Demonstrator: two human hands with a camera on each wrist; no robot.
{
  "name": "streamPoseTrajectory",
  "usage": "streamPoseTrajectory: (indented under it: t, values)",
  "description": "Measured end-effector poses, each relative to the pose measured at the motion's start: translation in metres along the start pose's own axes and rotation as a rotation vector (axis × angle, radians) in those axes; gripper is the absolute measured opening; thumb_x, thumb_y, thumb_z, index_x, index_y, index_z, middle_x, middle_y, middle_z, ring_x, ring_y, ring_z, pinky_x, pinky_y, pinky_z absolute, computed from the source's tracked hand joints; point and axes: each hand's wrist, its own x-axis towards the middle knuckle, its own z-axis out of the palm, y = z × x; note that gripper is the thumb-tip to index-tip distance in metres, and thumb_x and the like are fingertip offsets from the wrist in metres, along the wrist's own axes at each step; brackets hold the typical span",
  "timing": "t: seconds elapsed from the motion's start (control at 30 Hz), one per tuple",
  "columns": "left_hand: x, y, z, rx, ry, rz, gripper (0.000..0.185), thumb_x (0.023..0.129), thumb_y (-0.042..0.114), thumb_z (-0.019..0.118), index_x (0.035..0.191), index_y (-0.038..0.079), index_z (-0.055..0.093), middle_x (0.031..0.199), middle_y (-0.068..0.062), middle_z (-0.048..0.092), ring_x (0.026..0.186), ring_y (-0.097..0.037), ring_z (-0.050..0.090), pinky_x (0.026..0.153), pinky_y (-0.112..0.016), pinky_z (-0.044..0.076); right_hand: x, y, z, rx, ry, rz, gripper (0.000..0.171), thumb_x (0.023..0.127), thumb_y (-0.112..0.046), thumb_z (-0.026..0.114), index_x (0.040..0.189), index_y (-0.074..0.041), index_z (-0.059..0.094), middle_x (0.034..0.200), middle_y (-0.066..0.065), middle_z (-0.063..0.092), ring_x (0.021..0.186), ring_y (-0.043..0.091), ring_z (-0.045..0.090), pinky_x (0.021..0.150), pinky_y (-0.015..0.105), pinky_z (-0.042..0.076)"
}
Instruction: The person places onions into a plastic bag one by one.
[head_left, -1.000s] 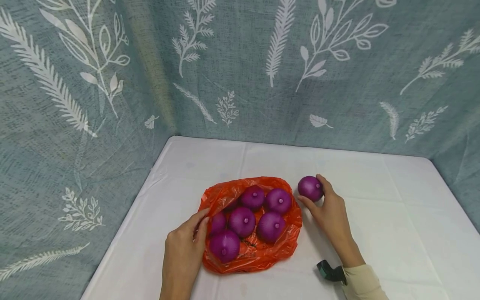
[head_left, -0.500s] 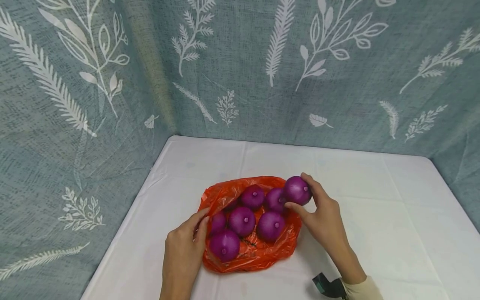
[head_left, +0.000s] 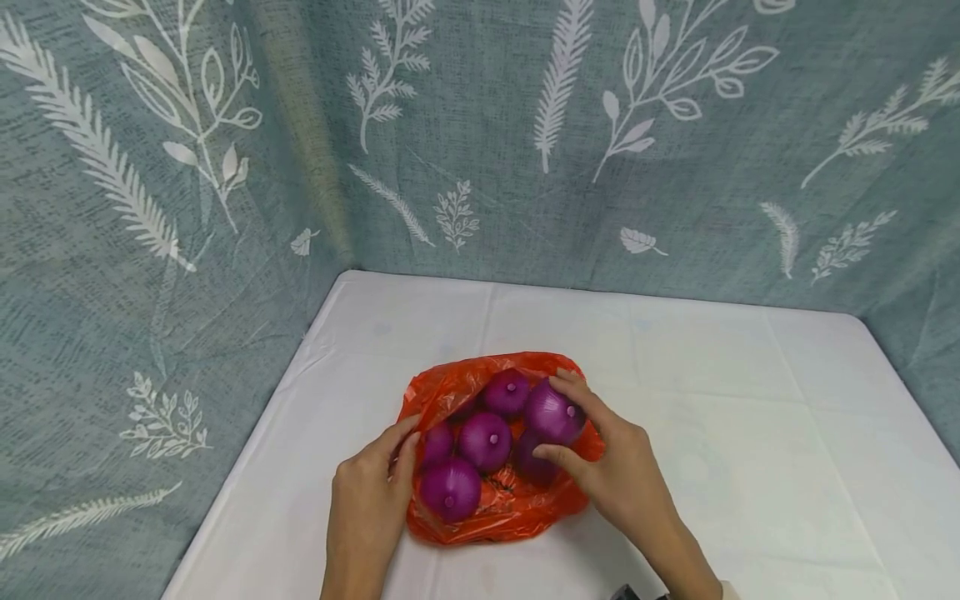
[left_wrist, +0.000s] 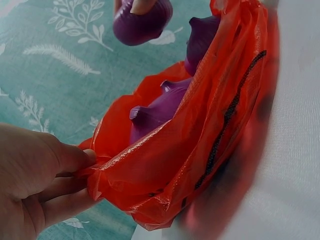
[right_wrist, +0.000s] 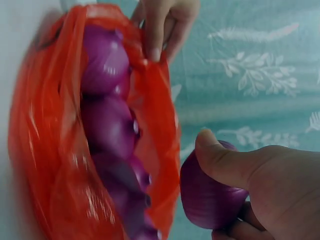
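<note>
An orange-red plastic bag (head_left: 517,504) lies on the table with its mouth spread, and several purple onions (head_left: 485,442) rest inside. My left hand (head_left: 371,492) pinches the bag's left rim between thumb and fingers, as the left wrist view also shows. My right hand (head_left: 618,458) grips one red onion (head_left: 553,412) above the right side of the bag. In the right wrist view the thumb lies across that held onion (right_wrist: 207,192), which is apart from the onions in the bag. Part of the onion beneath it is hidden in the head view.
A white cloth covers the table (head_left: 750,417). Blue-green curtains (head_left: 480,225) with white leaf prints stand behind it and on the left. A dark device (head_left: 626,592) sits at the right wrist, cut off by the lower edge.
My right hand has carried the held onion leftward, from beside the bag to over its right part. My left hand has stayed at the bag's rim.
</note>
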Motion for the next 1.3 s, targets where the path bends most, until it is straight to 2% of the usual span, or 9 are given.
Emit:
streamPoseTrajectory:
  t: [0.23, 0.37, 0.63, 1.03, 1.3]
  values:
    - [0.0, 0.0, 0.0, -0.001, 0.004, 0.004, 0.027, 0.094, 0.004, 0.081, 0.12, 0.007, 0.08, 0.11, -0.017, 0.08, 0.095, -0.032, 0.079, 0.078, -0.046, 0.065, -0.012, -0.014, 0.015, 0.03, -0.112, -0.002, 0.085, 0.081, -0.029, 0.093, 0.154, -0.04, 0.052, 0.161, -0.02, 0.047, 0.146, 0.016, 0.052, 0.108, 0.04, 0.053]
    - [0.0, -0.001, 0.0, 0.0, 0.005, 0.004, 0.027, 0.093, 0.004, 0.081, 0.12, 0.007, 0.08, 0.109, -0.017, 0.08, 0.094, -0.032, 0.08, 0.078, -0.046, 0.065, -0.02, -0.018, 0.025, 0.022, -0.184, 0.031, 0.083, 0.082, -0.032, 0.092, 0.154, -0.042, 0.052, 0.163, -0.023, 0.043, 0.148, 0.011, 0.048, 0.108, 0.038, 0.052]
    - [-0.002, -0.002, -0.001, 0.005, 0.013, 0.009, 0.027, 0.094, 0.004, 0.081, 0.12, 0.007, 0.08, 0.109, -0.017, 0.08, 0.095, -0.032, 0.079, 0.078, -0.047, 0.065, -0.033, -0.021, 0.039, -0.07, -0.283, 0.014, 0.078, 0.088, -0.038, 0.085, 0.157, -0.036, 0.049, 0.167, -0.015, 0.04, 0.148, 0.015, 0.048, 0.11, 0.041, 0.051]
    - [-0.003, -0.001, -0.002, 0.004, 0.009, 0.002, 0.027, 0.093, 0.004, 0.081, 0.12, 0.007, 0.08, 0.108, -0.017, 0.08, 0.095, -0.032, 0.079, 0.079, -0.047, 0.065, -0.039, -0.018, 0.047, -0.08, -0.298, 0.03, 0.079, 0.089, -0.039, 0.083, 0.159, -0.035, 0.047, 0.17, -0.014, 0.035, 0.148, 0.017, 0.049, 0.111, 0.042, 0.051]
    - [-0.003, 0.0, -0.002, 0.002, 0.003, -0.005, 0.026, 0.094, 0.005, 0.081, 0.12, 0.008, 0.08, 0.108, -0.016, 0.08, 0.093, -0.03, 0.08, 0.078, -0.046, 0.065, -0.04, -0.015, 0.049, -0.044, -0.32, 0.049, 0.078, 0.089, -0.036, 0.083, 0.159, -0.034, 0.048, 0.17, -0.014, 0.035, 0.149, 0.02, 0.047, 0.111, 0.043, 0.05]
